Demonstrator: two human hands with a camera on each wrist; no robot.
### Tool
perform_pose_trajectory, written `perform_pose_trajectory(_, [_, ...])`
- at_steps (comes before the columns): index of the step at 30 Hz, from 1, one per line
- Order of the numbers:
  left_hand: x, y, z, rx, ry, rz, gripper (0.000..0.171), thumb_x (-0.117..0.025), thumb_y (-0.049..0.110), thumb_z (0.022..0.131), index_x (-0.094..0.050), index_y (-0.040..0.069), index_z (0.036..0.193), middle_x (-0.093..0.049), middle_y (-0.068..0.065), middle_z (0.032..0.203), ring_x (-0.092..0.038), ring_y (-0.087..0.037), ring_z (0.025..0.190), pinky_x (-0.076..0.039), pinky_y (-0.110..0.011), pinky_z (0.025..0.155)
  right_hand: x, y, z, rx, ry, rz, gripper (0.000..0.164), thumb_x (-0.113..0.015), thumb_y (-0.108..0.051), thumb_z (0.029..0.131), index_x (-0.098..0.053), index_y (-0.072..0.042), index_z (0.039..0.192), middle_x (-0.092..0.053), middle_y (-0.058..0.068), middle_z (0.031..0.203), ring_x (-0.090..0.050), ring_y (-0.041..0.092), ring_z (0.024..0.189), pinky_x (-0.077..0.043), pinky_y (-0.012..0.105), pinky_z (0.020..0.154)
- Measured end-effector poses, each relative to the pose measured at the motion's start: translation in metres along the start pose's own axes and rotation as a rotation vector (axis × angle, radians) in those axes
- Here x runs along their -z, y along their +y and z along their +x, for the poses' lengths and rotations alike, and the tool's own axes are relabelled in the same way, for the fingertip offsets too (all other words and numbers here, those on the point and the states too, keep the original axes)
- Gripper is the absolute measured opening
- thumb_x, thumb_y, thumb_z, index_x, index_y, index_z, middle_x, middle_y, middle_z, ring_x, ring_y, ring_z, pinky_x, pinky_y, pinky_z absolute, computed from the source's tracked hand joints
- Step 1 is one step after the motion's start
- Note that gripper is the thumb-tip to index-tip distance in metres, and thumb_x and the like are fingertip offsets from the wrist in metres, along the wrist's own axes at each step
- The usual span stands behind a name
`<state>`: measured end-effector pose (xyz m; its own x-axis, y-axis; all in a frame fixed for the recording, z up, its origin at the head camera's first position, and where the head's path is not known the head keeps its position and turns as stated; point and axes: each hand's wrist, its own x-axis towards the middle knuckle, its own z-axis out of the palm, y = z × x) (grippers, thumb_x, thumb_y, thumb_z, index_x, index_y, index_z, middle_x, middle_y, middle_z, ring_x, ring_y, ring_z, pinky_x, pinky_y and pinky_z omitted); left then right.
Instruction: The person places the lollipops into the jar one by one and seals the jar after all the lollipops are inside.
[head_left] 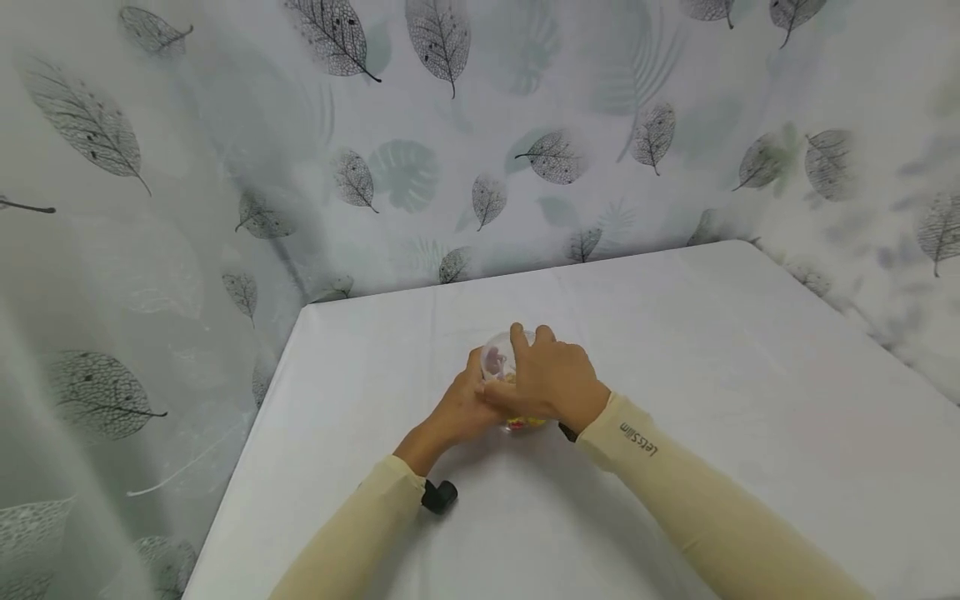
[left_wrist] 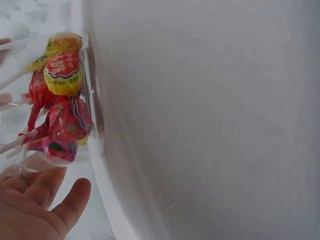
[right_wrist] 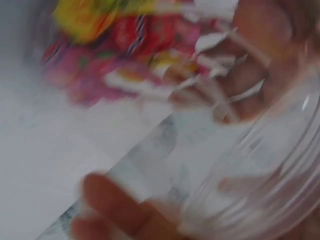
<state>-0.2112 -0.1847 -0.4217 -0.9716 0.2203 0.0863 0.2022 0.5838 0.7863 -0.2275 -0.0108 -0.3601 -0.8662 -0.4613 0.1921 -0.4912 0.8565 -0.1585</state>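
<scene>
A clear plastic jar of wrapped lollipops stands upright between the two hands over the white table. My left hand grips its side; in the left wrist view, fingers curve behind the clear wall. Red, yellow and pink lollipops lie heads down inside, with their white sticks pointing up. My right hand is over the jar's top, its fingers spread around the round clear lid. In the blurred right wrist view, the lid's ridged edge lies against the right fingers. The right palm is hidden.
A white cloth covers the table. Behind and to the left hangs a pale curtain printed with dark leaves. Both forearms wear cream sleeves, and a small black wrist camera sits by the left wrist.
</scene>
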Motion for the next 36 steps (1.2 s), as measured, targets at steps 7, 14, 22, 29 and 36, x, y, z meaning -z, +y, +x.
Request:
perform_pose_trajectory(7, [-0.002,-0.003,0.002,0.005,0.001,-0.009,0.096,-0.084,0.030,0.085,-0.025,0.007,0.157,-0.062,-0.014,0.133,-0.060,-0.024,0.117,-0.050,-0.044,0.100,-0.003,0.011,0.003,0.021,-0.044,0.018,0.104,-0.057,-0.084,0.081,-0.049,-0.005,0.147,-0.061,0.020,0.109,-0.060,0.029,0.063,-0.056,0.043,0.060])
perform_pose_trajectory(14, [-0.006,-0.003,0.005,-0.025,0.012,-0.025,0.095,-0.083,0.028,0.087,-0.024,0.002,0.157,-0.060,-0.015,0.136,-0.059,-0.024,0.120,-0.049,-0.043,0.103,-0.010,0.000,-0.001,-0.043,0.151,-0.051,0.095,-0.058,-0.084,0.083,-0.060,0.004,0.119,-0.057,0.019,0.082,-0.049,0.025,0.046,-0.050,0.040,0.045])
perform_pose_trajectory(22, [-0.008,-0.004,0.008,-0.017,0.006,0.001,0.096,-0.083,0.026,0.087,-0.023,0.001,0.157,-0.056,-0.017,0.141,-0.057,-0.024,0.126,-0.048,-0.043,0.106,-0.010,-0.008,-0.003,-0.120,0.160,-0.060,0.089,-0.056,-0.086,0.084,-0.057,0.002,0.100,-0.046,0.015,0.071,-0.045,0.025,0.046,-0.047,0.041,0.043])
perform_pose_trajectory(29, [-0.004,-0.008,0.011,-0.035,-0.015,0.007,0.100,-0.083,0.028,0.087,-0.019,0.002,0.160,-0.055,-0.017,0.142,-0.058,-0.025,0.125,-0.048,-0.045,0.106,-0.012,0.001,0.002,-0.091,0.054,0.014,0.104,-0.055,-0.085,0.086,-0.053,0.008,0.135,-0.058,0.023,0.092,-0.052,0.027,0.054,-0.051,0.042,0.049])
perform_pose_trajectory(36, [-0.002,-0.010,0.015,0.018,-0.029,0.087,0.105,-0.083,0.040,0.088,-0.018,0.009,0.164,-0.058,-0.015,0.144,-0.058,-0.027,0.129,-0.047,-0.048,0.109,-0.015,0.019,0.009,-0.082,-0.064,0.035,0.113,-0.051,-0.086,0.086,-0.039,0.000,0.157,-0.059,0.027,0.122,-0.056,0.026,0.057,-0.051,0.040,0.050])
